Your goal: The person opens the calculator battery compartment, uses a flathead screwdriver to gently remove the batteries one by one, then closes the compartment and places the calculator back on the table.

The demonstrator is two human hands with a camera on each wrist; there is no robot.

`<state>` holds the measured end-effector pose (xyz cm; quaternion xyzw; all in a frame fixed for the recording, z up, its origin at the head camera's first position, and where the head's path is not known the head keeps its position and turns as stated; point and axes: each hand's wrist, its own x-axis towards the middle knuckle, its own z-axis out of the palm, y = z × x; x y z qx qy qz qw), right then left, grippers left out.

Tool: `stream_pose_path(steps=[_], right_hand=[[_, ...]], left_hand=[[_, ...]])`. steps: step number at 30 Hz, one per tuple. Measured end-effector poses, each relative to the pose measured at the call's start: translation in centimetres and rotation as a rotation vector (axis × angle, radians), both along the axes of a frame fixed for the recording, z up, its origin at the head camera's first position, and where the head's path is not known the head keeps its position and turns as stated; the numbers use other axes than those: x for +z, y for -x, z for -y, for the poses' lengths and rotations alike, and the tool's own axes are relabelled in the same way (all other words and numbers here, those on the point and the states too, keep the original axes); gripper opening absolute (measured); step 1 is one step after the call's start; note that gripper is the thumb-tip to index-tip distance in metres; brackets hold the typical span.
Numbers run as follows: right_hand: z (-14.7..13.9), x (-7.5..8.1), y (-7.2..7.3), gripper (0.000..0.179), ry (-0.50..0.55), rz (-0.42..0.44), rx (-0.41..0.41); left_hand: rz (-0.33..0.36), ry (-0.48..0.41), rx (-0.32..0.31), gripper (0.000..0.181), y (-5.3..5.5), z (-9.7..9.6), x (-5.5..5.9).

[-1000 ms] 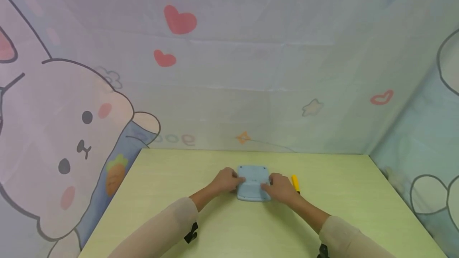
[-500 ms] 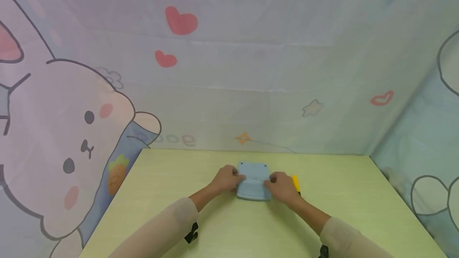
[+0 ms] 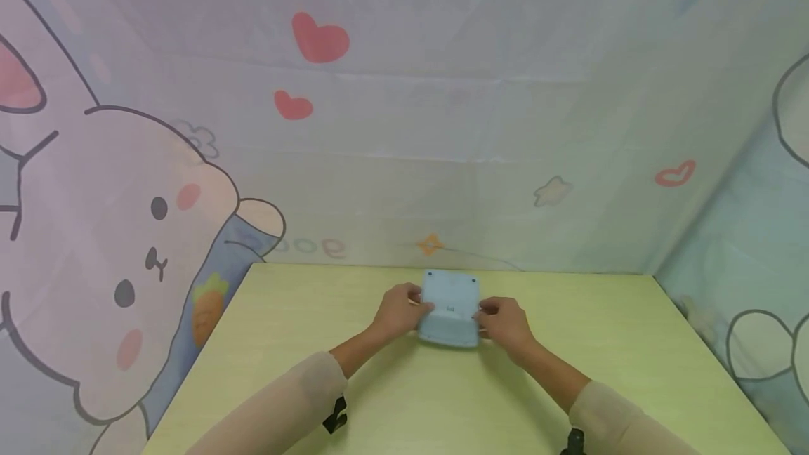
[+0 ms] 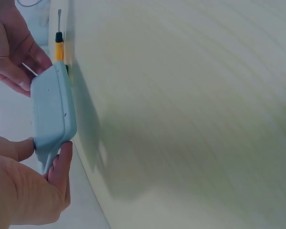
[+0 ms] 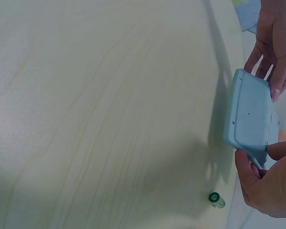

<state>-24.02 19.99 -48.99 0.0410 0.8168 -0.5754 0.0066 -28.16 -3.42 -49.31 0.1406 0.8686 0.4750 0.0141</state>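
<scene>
A light blue plastic device [image 3: 450, 307], shaped like a desk calculator, is held up over the table between both hands. Its underside, with dark dots near two corners, faces the head camera, and its front is hidden there. My left hand [image 3: 397, 314] grips the left edge, thumb on the underside. On the opposite edge, my right hand [image 3: 505, 325] pinches it between thumb and fingers. The left wrist view shows the device [image 4: 50, 107] tilted, its shadow on the table below it.
A screwdriver [image 4: 59, 47] with a yellow handle lies on the table beyond the device. A small green battery [image 5: 217, 200] sits near the table edge in the right wrist view. Behind the pale table [image 3: 303, 399] hangs a printed cloth [image 3: 404, 125].
Both hands have raised the device slightly away from the body and a little to the right, tilting it. The yellow handle, visible earlier beside the right hand, is now hidden in the head view.
</scene>
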Motion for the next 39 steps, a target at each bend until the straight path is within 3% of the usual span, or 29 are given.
stream_pose_path(steps=[14, 28, 33, 39], right_hand=[[0.0, 0.2, 0.0, 0.042, 0.056, 0.038, 0.014], [0.1, 1.3, -0.2, 0.043, 0.117, 0.034, -0.003], [0.0, 1.8, -0.3, 0.043, 0.1, 0.03, 0.009], [-0.2, 2.1, -0.4, 0.044, 0.091, 0.009, 0.038]], left_hand=[[0.027, -0.094, 0.021, 0.047, -0.1, 0.0, 0.5], [-0.119, -0.027, 0.118, 0.037, -0.3, -0.6, 0.7], [-0.124, -0.017, 0.153, 0.038, -0.5, -0.8, 1.4], [-0.117, -0.065, 0.161, 0.041, -0.9, -0.8, 2.1]])
